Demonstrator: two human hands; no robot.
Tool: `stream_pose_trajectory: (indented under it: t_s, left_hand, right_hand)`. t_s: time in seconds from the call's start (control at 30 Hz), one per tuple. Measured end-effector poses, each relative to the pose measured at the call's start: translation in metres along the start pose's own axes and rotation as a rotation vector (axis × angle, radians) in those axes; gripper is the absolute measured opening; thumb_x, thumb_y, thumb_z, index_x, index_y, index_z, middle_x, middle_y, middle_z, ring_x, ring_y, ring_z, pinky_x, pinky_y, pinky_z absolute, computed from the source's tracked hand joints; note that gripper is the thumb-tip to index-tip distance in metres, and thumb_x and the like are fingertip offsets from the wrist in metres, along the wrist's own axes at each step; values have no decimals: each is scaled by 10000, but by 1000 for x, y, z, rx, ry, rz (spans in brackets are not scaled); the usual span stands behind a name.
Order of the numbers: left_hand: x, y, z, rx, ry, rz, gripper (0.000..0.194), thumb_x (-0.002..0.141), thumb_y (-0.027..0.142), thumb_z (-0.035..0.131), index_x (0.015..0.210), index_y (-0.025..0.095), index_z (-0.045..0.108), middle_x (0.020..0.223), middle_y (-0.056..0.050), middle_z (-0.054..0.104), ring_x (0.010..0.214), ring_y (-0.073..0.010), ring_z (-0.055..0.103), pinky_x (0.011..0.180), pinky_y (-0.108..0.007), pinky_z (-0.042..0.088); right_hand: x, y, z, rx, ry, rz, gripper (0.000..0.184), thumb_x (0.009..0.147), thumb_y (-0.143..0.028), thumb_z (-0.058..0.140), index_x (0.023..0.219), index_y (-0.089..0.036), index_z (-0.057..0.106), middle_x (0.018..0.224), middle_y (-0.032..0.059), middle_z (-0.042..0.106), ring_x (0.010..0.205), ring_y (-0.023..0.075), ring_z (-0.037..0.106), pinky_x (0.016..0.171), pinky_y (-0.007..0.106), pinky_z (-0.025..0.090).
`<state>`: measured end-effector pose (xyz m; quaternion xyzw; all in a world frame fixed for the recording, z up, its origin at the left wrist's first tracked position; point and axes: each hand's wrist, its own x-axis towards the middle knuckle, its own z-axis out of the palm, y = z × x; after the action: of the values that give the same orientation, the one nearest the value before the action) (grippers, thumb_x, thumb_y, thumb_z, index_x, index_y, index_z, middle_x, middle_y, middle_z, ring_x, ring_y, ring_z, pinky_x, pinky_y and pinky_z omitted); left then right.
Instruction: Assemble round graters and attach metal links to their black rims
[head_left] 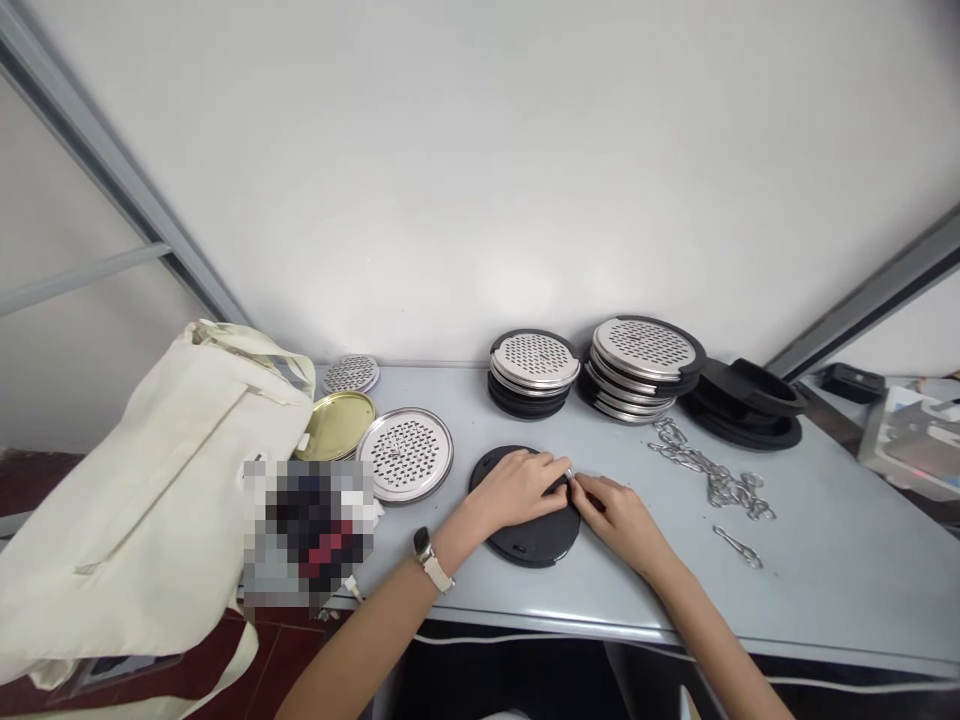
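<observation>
A black round plastic base lies flat on the table in front of me, with small slots near its edge. My left hand reaches over it, fingers bent and closed on its right rim. At that rim a small shiny metal clip shows between the fingertips of both hands; most of it is hidden. My right hand pinches the clip from the right with thumb and forefinger. A single wire clip lies right of my right hand, and a pile of similar clips is behind it.
Two stacks of round metal graters with black rims, a smaller stack and a larger stack, stand by the wall. Black bowl-like parts are beside them. Left are a loose grater disc, a gold lid and a cream bag.
</observation>
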<state>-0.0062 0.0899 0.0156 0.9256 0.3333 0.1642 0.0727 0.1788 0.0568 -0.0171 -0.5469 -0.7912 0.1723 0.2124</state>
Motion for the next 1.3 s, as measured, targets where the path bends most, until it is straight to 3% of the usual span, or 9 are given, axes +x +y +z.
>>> stream_pose_trajectory:
  t_s: [0.83,1.3]
  left_hand:
    - [1,2,-1,-8,-20,-26,93,883,265,448,910,182,481,832,-31,616,769,-195,594,700,-293,419]
    - [3,-3,-1,-150,-29,-34,112,873,255,490,961,200,534,757,6,583,720,-156,566,677,-255,401]
  right_hand:
    - [0,-5,-5,-6,38,4,283,952,-320,292,700,-232,386,592,-8,511,539,152,498,544,245,342]
    - [0,-4,-3,-40,47,-13,314,964,-311,283,716,-224,454,624,16,544,591,161,522,568,260,357]
